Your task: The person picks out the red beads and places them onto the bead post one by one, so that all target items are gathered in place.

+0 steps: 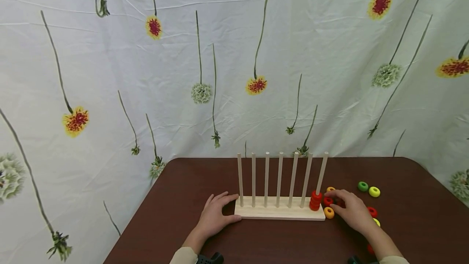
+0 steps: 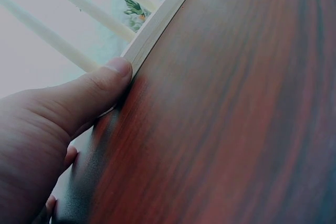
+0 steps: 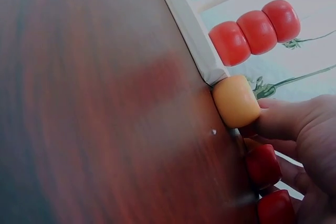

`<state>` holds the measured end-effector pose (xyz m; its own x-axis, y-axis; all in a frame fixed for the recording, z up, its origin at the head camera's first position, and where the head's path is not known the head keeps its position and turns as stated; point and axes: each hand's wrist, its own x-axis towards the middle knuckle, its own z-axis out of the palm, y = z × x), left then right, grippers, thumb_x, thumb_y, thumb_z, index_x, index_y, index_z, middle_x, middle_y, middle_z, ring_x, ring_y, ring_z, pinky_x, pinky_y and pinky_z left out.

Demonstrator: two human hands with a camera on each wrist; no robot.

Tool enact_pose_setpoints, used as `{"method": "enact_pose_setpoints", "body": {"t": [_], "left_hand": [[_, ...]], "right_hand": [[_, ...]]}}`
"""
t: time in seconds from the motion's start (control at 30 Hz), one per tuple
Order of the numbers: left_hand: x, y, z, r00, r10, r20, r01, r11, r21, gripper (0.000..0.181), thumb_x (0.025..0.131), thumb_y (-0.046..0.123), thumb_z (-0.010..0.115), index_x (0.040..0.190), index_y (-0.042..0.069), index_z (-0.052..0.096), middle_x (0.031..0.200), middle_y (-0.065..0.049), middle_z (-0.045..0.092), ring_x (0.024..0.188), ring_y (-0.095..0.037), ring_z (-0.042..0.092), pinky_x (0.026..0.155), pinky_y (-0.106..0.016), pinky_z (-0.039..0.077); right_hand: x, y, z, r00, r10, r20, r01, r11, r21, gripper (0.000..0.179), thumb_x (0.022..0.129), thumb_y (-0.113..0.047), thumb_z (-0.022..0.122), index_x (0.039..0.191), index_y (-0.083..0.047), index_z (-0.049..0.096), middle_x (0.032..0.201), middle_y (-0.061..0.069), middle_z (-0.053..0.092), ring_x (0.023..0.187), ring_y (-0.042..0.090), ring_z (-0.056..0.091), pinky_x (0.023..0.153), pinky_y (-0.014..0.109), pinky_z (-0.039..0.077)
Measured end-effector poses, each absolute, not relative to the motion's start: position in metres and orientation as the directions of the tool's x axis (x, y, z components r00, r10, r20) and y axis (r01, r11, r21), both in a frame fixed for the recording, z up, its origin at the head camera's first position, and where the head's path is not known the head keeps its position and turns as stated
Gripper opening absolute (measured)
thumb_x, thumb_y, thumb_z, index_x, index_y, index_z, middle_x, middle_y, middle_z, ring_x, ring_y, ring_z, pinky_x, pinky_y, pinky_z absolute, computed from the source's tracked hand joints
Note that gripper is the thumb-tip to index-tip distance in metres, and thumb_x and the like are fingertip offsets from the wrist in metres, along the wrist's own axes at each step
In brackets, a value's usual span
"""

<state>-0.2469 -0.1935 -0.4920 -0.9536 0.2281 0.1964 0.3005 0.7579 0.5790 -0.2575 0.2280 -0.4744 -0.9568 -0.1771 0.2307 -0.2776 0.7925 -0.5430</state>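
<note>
A pale wooden rack point(image 1: 280, 213) with several upright pegs point(image 1: 280, 178) stands on the table. My left hand point(image 1: 215, 216) holds its left end, the thumb point(image 2: 107, 80) pressed on the front edge and the fingers reaching round behind. Three red beads point(image 3: 255, 32) are stacked on the rightmost peg. Beyond the rack's right end, my right hand point(image 1: 351, 210) has thumb and forefinger at either side of a loose red bead point(image 1: 327, 201), pinching it. An orange bead point(image 3: 236, 101) sits by the rack's corner, partly covering those fingertips in the right wrist view.
More loose beads lie on the right: a green bead point(image 1: 362, 186), a yellow bead point(image 1: 374, 192) and a red bead point(image 1: 372, 212). Another orange bead point(image 1: 330, 189) is behind the right hand. A flowered cloth point(image 1: 227, 64) hangs behind the dark wooden table point(image 1: 280, 243).
</note>
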Motion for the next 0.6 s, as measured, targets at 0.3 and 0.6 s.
{"method": "enact_pose_setpoints", "body": {"t": [0.3, 0.6], "left_hand": [[-0.2472, -0.1935, -0.4927, -0.954, 0.226, 0.197, 0.299, 0.76, 0.577, 0.065, 0.079, 0.044, 0.083, 0.136, 0.018, 0.064, 0.138, -0.008, 0.063, 0.14, -0.035, 0.047, 0.121, -0.067, 0.017], [-0.2477, -0.1939, -0.4932, -0.953, 0.229, 0.196, 0.301, 0.757, 0.579, 0.065, 0.079, 0.045, 0.082, 0.136, 0.019, 0.064, 0.138, -0.008, 0.063, 0.14, -0.035, 0.047, 0.121, -0.068, 0.017]], "right_hand": [[-0.2555, 0.2269, -0.4715, -0.955, -0.15, 0.257, -0.271, 0.792, -0.546, 0.03, 0.083, -0.006, 0.077, 0.112, -0.005, 0.072, 0.114, 0.017, 0.07, 0.097, 0.03, 0.065, 0.082, 0.051, 0.056], [-0.2566, 0.2261, -0.4702, -0.946, -0.109, 0.304, -0.267, 0.792, -0.548, 0.028, 0.085, -0.012, 0.077, 0.112, -0.005, 0.073, 0.107, 0.013, 0.07, 0.093, 0.027, 0.066, 0.078, 0.045, 0.057]]}}
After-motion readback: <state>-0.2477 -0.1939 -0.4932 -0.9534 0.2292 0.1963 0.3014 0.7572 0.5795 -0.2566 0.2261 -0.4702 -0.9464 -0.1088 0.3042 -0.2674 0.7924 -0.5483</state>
